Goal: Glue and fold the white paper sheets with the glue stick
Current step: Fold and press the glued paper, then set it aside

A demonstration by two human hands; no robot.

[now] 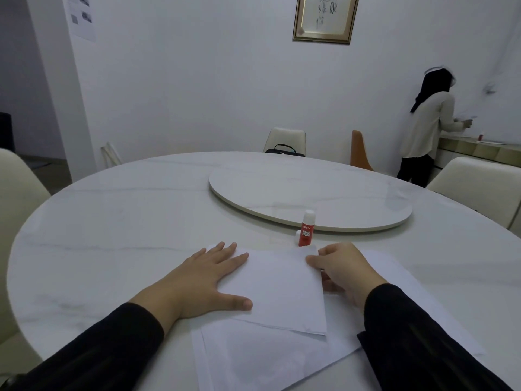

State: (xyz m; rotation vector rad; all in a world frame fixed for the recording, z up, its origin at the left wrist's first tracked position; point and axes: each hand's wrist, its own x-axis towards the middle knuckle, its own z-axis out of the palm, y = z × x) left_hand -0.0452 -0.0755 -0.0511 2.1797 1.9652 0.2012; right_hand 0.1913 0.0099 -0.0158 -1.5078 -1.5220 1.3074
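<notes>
A: Where is the folded sheet (279, 289)?

B: On the round white counter (118, 238), near the front edge, lying on top of a loose pile of paper (253, 359) that spreads out below and to the right of it.

A: And the left hand (205, 280)?

B: Flat, palm down, fingers spread apart. It presses on the left part of the folded sheet, with the thumb across its lower left area. It grips nothing.

A: The right hand (342, 270)?

B: At the sheet's right edge. The thumb lies on top near the upper right corner and the other fingers curl underneath, so it is pinched on that edge.

A: The glue stick (306, 229)?

B: Upright just beyond the sheet's far edge, between the hands, red body with a white top. A small white cap (298, 234) sits touching or just beside its left side; I cannot tell which. Neither hand touches it.

A: Anything else?

B: A raised turntable (307, 193) sits at the counter's middle, right behind the glue stick. Pale chairs (286, 138) stand round the counter. A person (425, 128) in a light top stands at the far right, facing a side shelf (476, 150).
</notes>
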